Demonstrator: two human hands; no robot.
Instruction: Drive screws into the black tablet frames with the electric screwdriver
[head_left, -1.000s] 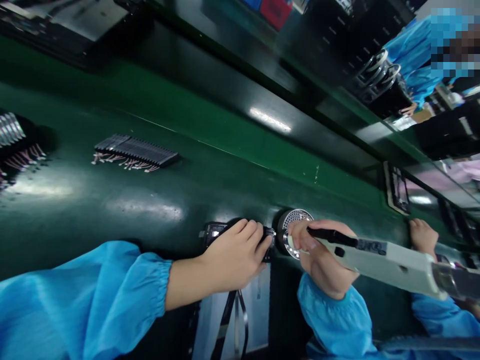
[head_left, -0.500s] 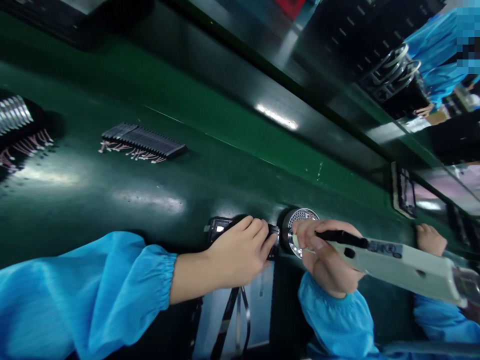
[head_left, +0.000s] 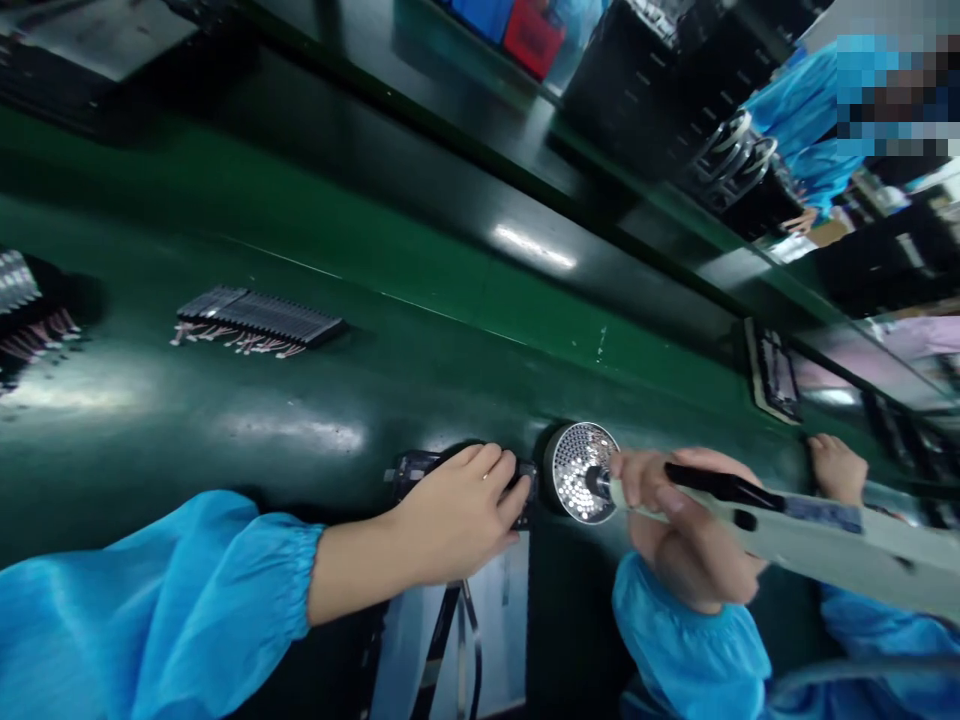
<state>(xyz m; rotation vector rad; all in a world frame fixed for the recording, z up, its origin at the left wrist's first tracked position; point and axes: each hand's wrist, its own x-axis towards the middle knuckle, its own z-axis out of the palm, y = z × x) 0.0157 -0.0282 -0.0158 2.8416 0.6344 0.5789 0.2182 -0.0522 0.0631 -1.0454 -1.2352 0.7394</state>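
My left hand point(head_left: 457, 515) lies over the upper end of a flat tablet-like device point(head_left: 491, 620), its fingers curled down onto the black frame. Ribbon cables point(head_left: 437, 655) run along the device's pale panel, and the part under my palm is hidden. My right hand point(head_left: 690, 515) is wrapped round a pale green electric screwdriver point(head_left: 817, 545) with a black lever. Its tip reaches into a round metal screw dish point(head_left: 583, 435), whose perforated top carries many small shiny screws. The dish stands just right of the device.
On the green bench point(head_left: 420, 370) lie a row of black parts with wires point(head_left: 259, 318) and another wired stack point(head_left: 26, 310) at far left. A co-worker's hand point(head_left: 838, 468) rests at the right. Behind it stands a device point(head_left: 774, 370) by the raised metal ledge point(head_left: 532, 245).
The view has shifted. My right hand has drawn the screwdriver back to the right relative to the dish, so its tip and the screws now show. My left hand stays on the device.
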